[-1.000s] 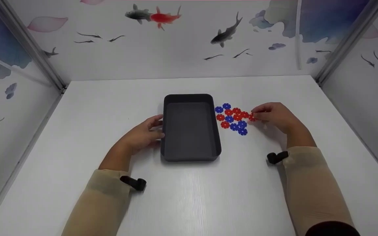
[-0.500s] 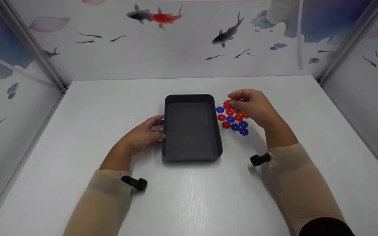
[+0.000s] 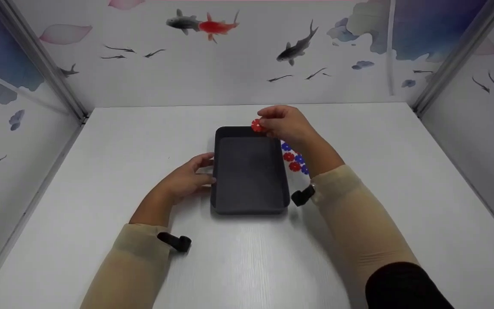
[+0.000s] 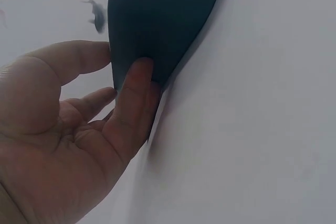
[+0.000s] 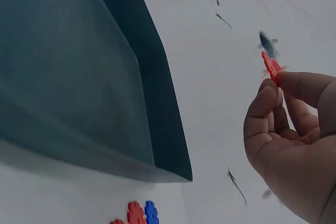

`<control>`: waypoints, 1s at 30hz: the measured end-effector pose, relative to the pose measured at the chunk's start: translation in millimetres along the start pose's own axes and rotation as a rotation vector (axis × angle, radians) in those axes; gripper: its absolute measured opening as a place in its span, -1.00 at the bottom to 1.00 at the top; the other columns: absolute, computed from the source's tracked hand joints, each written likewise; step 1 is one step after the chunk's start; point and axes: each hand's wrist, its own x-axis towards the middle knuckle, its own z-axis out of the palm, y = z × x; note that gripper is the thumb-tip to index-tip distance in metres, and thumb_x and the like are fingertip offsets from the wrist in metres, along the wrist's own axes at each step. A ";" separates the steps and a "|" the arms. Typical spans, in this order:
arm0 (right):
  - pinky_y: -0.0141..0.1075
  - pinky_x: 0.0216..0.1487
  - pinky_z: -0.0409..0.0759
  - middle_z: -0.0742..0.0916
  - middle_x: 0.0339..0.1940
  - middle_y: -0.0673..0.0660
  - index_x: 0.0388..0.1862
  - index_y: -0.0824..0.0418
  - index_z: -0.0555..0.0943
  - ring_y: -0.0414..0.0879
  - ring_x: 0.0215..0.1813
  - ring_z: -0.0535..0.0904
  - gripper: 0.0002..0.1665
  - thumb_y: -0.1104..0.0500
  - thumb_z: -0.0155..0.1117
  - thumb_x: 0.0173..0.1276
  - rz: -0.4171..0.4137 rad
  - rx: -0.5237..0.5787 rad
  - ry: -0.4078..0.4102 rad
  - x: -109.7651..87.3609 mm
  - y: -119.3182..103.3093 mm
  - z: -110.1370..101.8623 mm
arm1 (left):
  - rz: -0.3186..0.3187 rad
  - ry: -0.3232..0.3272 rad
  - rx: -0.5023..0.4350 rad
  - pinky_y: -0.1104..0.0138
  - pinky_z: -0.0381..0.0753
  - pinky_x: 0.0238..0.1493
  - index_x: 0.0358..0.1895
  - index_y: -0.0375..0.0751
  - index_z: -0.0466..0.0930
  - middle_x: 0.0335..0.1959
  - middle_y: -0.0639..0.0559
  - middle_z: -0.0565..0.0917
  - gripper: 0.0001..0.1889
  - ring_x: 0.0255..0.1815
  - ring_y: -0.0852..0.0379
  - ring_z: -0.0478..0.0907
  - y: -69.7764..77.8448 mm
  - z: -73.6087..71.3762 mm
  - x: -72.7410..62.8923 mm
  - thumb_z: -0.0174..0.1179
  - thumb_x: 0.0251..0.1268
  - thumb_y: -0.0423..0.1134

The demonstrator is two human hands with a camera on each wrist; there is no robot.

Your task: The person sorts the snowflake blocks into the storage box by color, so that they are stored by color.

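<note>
My right hand (image 3: pixel 287 124) pinches a red plastic snowflake disc (image 3: pixel 257 125) between thumb and fingers, above the far rim of a dark grey rectangular tray (image 3: pixel 249 211). The right wrist view shows this red disc (image 5: pixel 271 67) at the fingertips, edge-on. At the tray's left side, my left hand (image 3: pixel 187 178) rests its fingers and thumb against the outer wall. The left wrist view has that hand (image 4: pixel 89 124) touching the wall, not wrapped round it. More red and blue discs (image 3: pixel 289 156) lie right of the tray, partly hidden by my right forearm.
The white table (image 3: pixel 247 266) runs back to a wall (image 3: pixel 221 81) printed with fish. Side panels (image 3: pixel 11 171) stand left and right. Small black devices (image 3: pixel 180 243) are strapped at both wrists.
My right hand has lifted the red disc from the right end of the pile and carried it leftward and away to the tray's far rim. The left hand and tray have stayed put.
</note>
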 end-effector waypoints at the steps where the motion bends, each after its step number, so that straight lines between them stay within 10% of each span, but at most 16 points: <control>1: -0.25 0.11 0.74 0.77 0.05 0.09 0.15 0.07 0.75 0.04 0.06 0.69 -0.75 0.13 0.39 0.55 0.003 0.003 -0.009 4.8 -0.4 5.0 | 0.000 0.002 0.004 0.04 0.58 0.50 0.74 0.11 0.11 0.72 0.03 0.23 -0.11 0.51 -0.09 0.51 -0.4 0.0 -0.3 0.28 0.42 -0.38; 17: -0.17 0.13 0.73 0.75 0.09 0.14 0.21 0.12 0.73 -0.02 -0.03 0.68 -0.70 0.19 0.36 0.55 0.089 0.136 0.007 59.7 33.4 60.5 | -0.001 -0.010 -0.003 0.05 0.68 0.39 0.71 0.16 0.17 0.68 0.03 0.28 -0.13 0.46 -0.07 0.56 0.4 0.7 1.3 0.29 0.40 -0.37; 30: -0.29 -0.10 0.81 0.81 -0.12 0.14 0.02 0.18 0.75 -0.09 -0.18 0.78 -0.79 0.24 0.47 0.44 0.074 -0.031 0.050 68.3 59.7 74.7 | -0.019 -0.013 -0.031 0.11 0.70 0.35 0.72 0.18 0.15 0.68 0.07 0.28 -0.13 0.48 -0.05 0.55 0.8 0.1 1.0 0.27 0.42 -0.38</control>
